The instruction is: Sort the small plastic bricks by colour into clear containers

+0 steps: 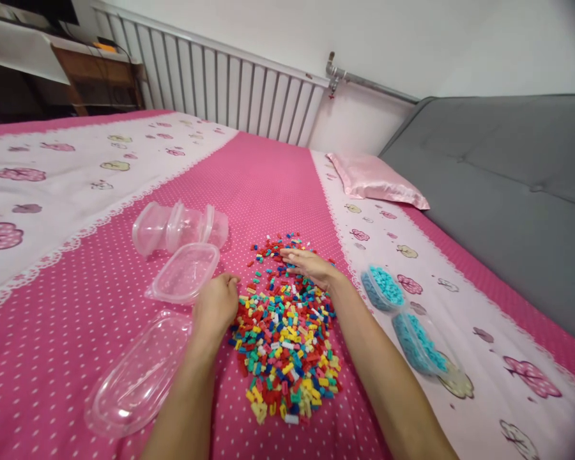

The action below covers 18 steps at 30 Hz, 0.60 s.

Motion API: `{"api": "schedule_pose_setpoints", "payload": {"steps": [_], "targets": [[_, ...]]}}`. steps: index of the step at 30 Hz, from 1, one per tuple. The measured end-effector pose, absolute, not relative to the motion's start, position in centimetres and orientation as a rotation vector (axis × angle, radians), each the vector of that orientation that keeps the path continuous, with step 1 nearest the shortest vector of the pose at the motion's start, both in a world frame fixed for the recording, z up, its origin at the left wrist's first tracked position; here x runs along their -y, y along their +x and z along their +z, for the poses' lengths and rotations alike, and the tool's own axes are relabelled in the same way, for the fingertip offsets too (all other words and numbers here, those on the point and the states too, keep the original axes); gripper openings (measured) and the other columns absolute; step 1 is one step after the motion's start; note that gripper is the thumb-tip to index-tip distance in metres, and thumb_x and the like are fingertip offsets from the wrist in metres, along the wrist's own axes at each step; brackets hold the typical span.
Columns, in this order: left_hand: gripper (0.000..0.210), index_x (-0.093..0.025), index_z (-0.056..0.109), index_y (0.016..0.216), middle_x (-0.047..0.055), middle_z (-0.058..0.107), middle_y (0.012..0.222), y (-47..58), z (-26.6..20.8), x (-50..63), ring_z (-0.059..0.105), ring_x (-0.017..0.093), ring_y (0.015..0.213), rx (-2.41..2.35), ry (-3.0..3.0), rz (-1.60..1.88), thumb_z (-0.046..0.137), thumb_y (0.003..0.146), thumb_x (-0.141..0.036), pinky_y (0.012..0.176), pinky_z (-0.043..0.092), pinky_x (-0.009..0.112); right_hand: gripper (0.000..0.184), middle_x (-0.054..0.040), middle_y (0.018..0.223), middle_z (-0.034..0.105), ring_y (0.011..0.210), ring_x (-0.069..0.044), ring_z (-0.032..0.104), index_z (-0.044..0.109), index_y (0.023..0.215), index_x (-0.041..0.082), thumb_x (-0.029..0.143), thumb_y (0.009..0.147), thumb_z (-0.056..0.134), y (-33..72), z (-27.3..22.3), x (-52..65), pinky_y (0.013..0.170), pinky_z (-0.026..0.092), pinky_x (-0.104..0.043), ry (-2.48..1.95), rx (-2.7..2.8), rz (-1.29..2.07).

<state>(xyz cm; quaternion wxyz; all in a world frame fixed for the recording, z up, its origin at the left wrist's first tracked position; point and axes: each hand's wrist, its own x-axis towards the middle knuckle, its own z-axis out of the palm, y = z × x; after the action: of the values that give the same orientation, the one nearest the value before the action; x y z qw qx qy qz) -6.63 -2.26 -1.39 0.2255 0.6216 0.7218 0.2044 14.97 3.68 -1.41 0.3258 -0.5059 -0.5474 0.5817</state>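
Observation:
A pile of small coloured plastic building bricks (287,345) spreads over the pink bedsheet, in red, yellow, blue, green and white. At the pile's left edge is my left hand (216,301), its fingers curled in; whatever they may hold is hidden. My right hand (309,265) reaches across the far right part of the pile with fingers stretched out, palm side toward the bricks. Just left of my left hand lies an empty clear plastic container (186,273). Nearer to me, beside my left forearm, is a clear oval lid or tray (138,377).
Several clear containers (179,227) lie on their sides at the far left. On the right, two clear tubs hold turquoise pieces: a farther tub (383,287) and a nearer tub (419,345). Beyond are a pink pillow (376,179), a grey headboard (503,172) and a white radiator (220,76).

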Motion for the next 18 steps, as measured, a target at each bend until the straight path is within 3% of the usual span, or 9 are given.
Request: {"api": "schedule_pose_setpoints", "payload": {"steps": [5, 8, 12, 18], "targets": [[0.038, -0.015, 0.064, 0.098, 0.014, 0.066, 0.098, -6.6, -1.3, 2.4, 0.059, 0.024, 0.099, -1.992, 1.708, 0.617, 0.031, 0.083, -0.026, 0.081, 0.043, 0.033, 0.036, -0.0081, 0.133, 0.045, 0.119, -0.019, 0.045, 0.051, 0.119, 0.022, 0.029, 0.085, 0.043, 11.8, 0.0, -3.9, 0.099, 0.035, -0.039, -1.326, 1.289, 1.361], [0.04, -0.015, 0.062, 0.102, 0.013, 0.066, 0.101, -6.6, -1.0, 2.5, 0.058, 0.024, 0.1, -2.016, 1.691, 0.656, 0.029, 0.084, -0.026, 0.081, 0.043, 0.033, 0.043, -0.0049, 0.138, 0.039, 0.128, -0.017, 0.034, 0.043, 0.126, 0.021, 0.022, 0.083, 0.044, 5.9, -0.4, -4.2, 0.106, 0.026, -0.038, -1.22, 1.271, 1.383], [0.041, -0.014, 0.059, 0.105, 0.015, 0.065, 0.101, -6.6, -0.6, 2.6, 0.059, 0.027, 0.098, -2.083, 1.656, 0.659, 0.027, 0.084, -0.029, 0.079, 0.044, 0.036, 0.06, -0.0028, 0.141, 0.033, 0.13, -0.017, 0.03, 0.03, 0.134, 0.019, 0.013, 0.076, 0.044, -0.9, -2.0, -5.3, 0.107, 0.025, -0.036, -1.224, 1.117, 1.491], [0.041, -0.015, 0.058, 0.106, 0.015, 0.064, 0.103, -6.7, -0.6, 2.3, 0.057, 0.027, 0.101, -2.071, 1.668, 0.652, 0.027, 0.084, -0.029, 0.081, 0.044, 0.036, 0.065, -0.003, 0.141, 0.033, 0.134, -0.019, 0.019, 0.03, 0.132, 0.016, 0.013, 0.069, 0.045, -0.4, -4.2, -7.4, 0.11, 0.016, -0.034, -1.487, 1.113, 1.247]]}}
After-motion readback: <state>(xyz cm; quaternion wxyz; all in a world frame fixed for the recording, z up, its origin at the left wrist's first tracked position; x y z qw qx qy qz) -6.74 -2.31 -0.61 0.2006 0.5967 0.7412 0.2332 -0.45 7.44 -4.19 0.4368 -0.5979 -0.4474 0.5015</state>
